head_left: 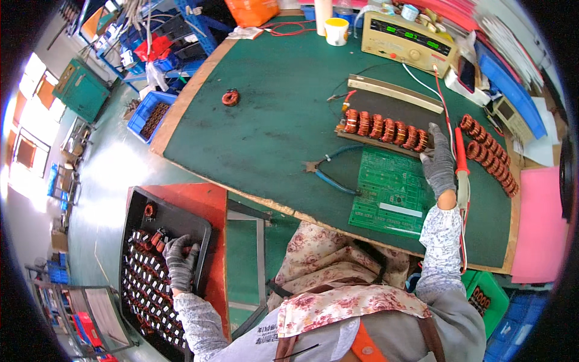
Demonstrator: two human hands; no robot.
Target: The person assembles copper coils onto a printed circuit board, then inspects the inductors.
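My left hand [181,262], in a grey glove, is at the right side of a black tray [208,226] of copper coils with white parts. Its fingers are curled, and reddish copper winding, seemingly of a coil [190,248], shows between them. Another coil [158,239] lies by the fingertips. My gloved right hand [439,163] has its fingers stretched out and its thumb apart, against the right end of a dark holder [380,105]. A row of copper coils [389,130] stands along this holder's near side. A red-handled tool [461,151] with cables lies beside that hand.
On the green bench [259,127] are a lone coil [230,98], blue-handled cutters [329,178] and a green circuit board [389,193]. More coils [491,157] line the right. A power supply [407,42] and a white tub [336,31] stand at the back.
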